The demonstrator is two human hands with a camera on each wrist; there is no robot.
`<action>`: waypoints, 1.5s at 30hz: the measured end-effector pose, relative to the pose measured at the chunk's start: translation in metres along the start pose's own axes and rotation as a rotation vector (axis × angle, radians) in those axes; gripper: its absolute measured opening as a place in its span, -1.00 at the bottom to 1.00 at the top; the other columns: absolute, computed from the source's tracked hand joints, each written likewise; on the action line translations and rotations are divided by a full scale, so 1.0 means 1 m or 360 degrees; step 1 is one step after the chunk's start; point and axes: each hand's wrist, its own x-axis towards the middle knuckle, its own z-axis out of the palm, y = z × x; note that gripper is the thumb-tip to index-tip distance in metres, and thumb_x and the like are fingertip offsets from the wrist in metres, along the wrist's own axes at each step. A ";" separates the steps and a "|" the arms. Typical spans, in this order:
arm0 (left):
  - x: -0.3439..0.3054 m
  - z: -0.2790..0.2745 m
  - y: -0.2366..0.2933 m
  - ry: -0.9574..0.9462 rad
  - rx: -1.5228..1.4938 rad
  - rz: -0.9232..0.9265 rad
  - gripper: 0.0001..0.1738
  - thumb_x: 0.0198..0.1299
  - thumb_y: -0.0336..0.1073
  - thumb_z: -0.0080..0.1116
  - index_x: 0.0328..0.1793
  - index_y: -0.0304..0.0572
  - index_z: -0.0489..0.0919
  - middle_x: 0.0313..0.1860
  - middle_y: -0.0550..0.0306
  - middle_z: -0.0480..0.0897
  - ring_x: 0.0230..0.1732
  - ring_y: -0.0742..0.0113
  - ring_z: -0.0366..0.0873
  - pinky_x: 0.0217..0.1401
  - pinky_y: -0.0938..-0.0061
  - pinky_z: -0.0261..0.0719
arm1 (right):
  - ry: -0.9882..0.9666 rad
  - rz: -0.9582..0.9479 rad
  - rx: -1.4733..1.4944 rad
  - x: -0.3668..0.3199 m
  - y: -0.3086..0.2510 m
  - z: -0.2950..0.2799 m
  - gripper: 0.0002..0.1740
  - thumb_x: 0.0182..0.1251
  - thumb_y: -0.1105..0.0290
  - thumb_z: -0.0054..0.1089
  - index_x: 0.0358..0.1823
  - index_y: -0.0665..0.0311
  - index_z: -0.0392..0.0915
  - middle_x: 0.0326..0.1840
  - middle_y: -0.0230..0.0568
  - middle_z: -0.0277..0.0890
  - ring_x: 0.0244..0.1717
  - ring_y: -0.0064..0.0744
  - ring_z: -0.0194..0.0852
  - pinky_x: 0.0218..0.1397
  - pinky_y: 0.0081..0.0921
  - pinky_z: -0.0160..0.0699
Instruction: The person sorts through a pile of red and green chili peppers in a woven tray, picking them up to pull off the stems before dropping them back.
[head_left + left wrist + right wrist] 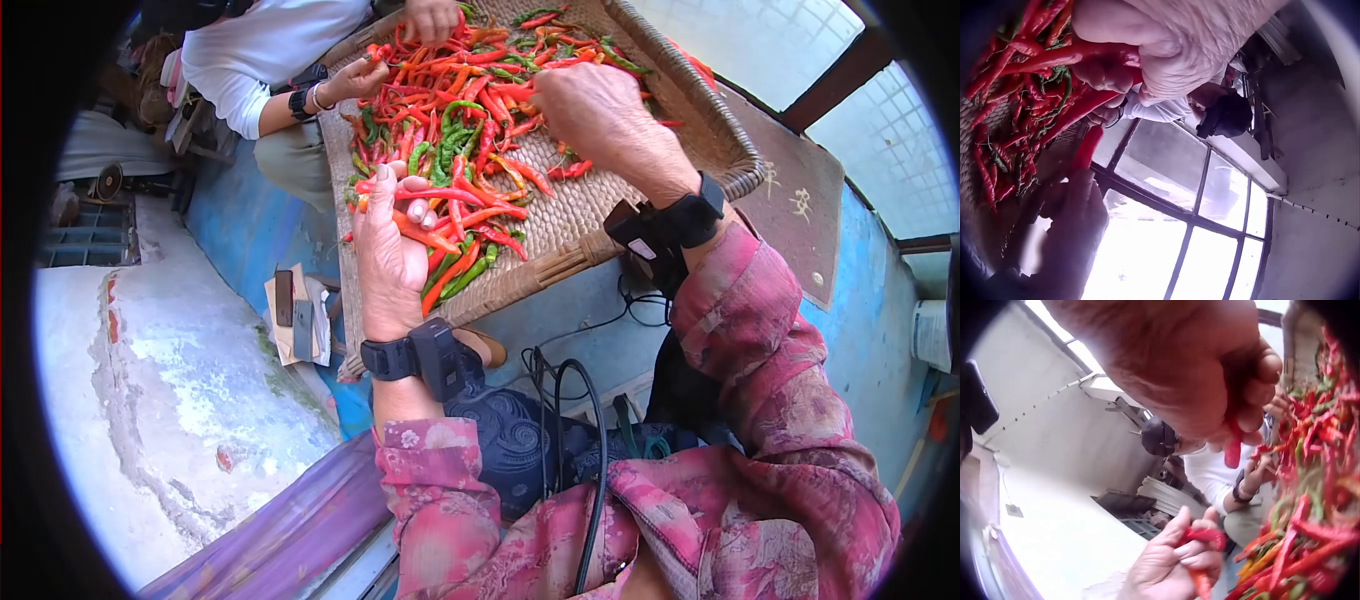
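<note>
The left hand [392,250] holds several long red peppers [440,193] in its curled fingers, over the near left corner of a woven tray [590,215]. In the right wrist view the same left hand [1169,565] shows red peppers [1205,535] between its fingers. The right hand [610,115] is over the tray's right part; the right wrist view shows its fingers curled round a red pepper [1233,449], whose end sticks out below. In the left wrist view the left hand [1166,44] grips a red pepper [1072,56]. Red and green peppers [455,135] lie heaped in the tray.
Across the tray, another person in a white top [265,60] has both hands at the peppers, one holding a red pepper. Black cables [590,400] hang before the wearer's lap. A phone [284,298] lies left of the tray; a white bucket [932,335] stands at the far right.
</note>
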 end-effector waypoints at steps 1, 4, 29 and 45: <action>-0.002 0.004 0.000 -0.0007 0.0000 -0.0005 -0.69 0.32 -0.16 0.04 -0.03 -0.26 0.47 -0.31 0.13 0.57 -0.50 0.52 0.36 -0.46 0.57 0.35 | 0.0559 -0.0259 -0.0251 -0.002 0.012 0.008 -0.88 0.06 0.41 0.15 -0.39 0.27 0.61 -0.42 0.03 0.56 -0.35 -0.04 0.60 -0.31 -0.15 0.56; -0.007 0.015 -0.003 -0.0166 -0.0020 -0.0127 -0.69 0.32 -0.18 0.03 0.02 -0.25 0.45 -0.22 0.04 0.55 -0.38 0.46 0.40 -0.35 0.59 0.39 | 0.0739 -0.0243 0.0103 0.001 0.013 0.017 -0.80 0.14 0.29 0.14 -0.42 0.28 0.60 -0.40 0.04 0.54 -0.33 -0.01 0.58 -0.21 -0.09 0.53; 0.005 0.005 -0.012 -0.0335 -0.0286 -0.0128 -0.65 0.36 -0.06 -0.08 0.05 -0.18 0.41 -0.35 0.25 0.47 -0.42 0.48 0.33 -0.30 0.50 0.35 | 0.0925 -0.0218 -0.0362 0.000 0.039 0.015 -0.85 0.12 0.38 0.13 -0.37 0.30 0.60 -0.42 0.01 0.59 -0.33 -0.02 0.61 -0.25 -0.13 0.58; 0.009 0.025 -0.022 -0.0034 0.0137 0.0281 -0.68 0.33 -0.26 0.00 0.14 -0.22 0.38 -0.04 0.02 0.56 -0.09 0.31 0.54 0.03 0.44 0.51 | -0.0020 -0.0288 0.0635 -0.013 -0.027 0.003 -0.68 0.26 0.12 0.08 -0.43 0.25 0.51 -0.57 -0.04 0.51 -0.44 -0.02 0.56 -0.37 -0.15 0.51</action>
